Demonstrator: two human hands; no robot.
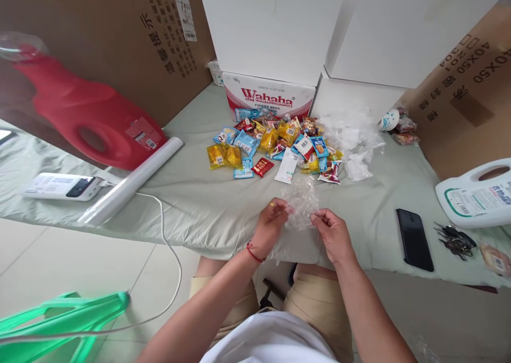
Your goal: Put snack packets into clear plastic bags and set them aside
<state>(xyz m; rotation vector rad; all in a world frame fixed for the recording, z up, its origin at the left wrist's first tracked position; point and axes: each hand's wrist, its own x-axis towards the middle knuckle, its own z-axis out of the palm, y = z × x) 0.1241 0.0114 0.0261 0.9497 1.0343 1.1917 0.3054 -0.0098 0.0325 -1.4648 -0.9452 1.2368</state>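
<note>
A clear plastic bag [302,203], thin and crumpled, is stretched between my two hands near the table's front edge. My left hand [273,222], with a red string on its wrist, pinches the bag's left side. On the opposite side my right hand [330,230] grips it between thumb and fingers. Just beyond lies a heap of small wrapped snacks [269,139] in yellow, blue, red and white packets. A white packet [286,165] is the one closest to the bag. To the right of the heap sits a pile of clear plastic bags [353,139].
A Wahaha carton [269,94] and white boxes stand behind the snacks. At left are a red jug [96,107], a plastic roll [131,182] and a power bank [64,186] with a cable. A phone [415,239], keys [455,240] and a white jug [477,192] lie at right.
</note>
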